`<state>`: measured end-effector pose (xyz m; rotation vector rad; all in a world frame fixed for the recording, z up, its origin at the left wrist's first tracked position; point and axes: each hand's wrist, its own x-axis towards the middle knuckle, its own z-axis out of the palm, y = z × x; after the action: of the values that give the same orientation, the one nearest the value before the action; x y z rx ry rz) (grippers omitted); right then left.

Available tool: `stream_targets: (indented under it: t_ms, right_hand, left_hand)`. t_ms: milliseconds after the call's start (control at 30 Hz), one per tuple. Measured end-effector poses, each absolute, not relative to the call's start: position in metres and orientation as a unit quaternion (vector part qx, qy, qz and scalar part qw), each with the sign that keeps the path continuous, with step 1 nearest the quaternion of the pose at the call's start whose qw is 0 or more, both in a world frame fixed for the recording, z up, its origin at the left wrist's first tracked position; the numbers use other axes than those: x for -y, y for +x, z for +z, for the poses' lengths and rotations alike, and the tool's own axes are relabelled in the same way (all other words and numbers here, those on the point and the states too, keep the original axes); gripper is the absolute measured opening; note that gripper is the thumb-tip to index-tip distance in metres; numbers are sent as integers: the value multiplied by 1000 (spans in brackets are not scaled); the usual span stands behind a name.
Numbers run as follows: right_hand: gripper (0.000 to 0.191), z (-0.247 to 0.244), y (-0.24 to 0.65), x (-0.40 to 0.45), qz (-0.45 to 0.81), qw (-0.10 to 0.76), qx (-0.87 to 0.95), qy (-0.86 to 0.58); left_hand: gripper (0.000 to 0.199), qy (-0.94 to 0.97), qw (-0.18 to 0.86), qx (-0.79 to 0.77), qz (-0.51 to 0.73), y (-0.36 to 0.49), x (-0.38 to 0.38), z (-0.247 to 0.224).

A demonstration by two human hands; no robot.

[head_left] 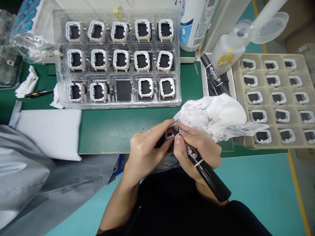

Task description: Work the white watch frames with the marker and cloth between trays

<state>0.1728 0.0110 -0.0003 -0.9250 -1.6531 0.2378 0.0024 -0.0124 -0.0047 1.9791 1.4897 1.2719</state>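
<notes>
Between the fingers of my left hand [147,144] is a small white watch-case-like frame [169,133], mostly covered by the fingers. My right hand [199,147] grips a black marker pen [206,173], its tip end at the frame and its thick back end pointing down to the right. A crumpled white cloth [214,114] lies just beyond my right hand. Past my hands stands a clear plastic tray [118,105] with rows of similar white frames in its pockets. One pocket in the front row [123,90] shows only its black pad.
At the right, a beige tray [242,98] holds more frames. Another marker [214,73] rests in a white box [205,83] beside a squeeze bottle [228,49]. A large white bottle [194,26] stands behind. Left are a white pad [49,131], a black pen [39,93] and a neighbour's grey-clothed body [24,183].
</notes>
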Motion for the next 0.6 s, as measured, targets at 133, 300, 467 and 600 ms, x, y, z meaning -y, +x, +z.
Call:
stream_targets:
  t_ms: [133,300,467,600]
  right_hand:
    - [27,0,172,-12,110,588,698,-393]
    - [26,2,172,-12,110,583,700,-398]
    - [22,2,172,-10,96,577,704,-403]
    - [23,2,171,-10,102,585,697,-401]
  left_hand:
    - [42,699,171,-533,445,3,13,-5]
    - [44,691,183,-530,457,4,12,-6]
    - [46,702,180,-517,455,2,10,-5]
    - [46,697,183,-519,461,2,11,-6]
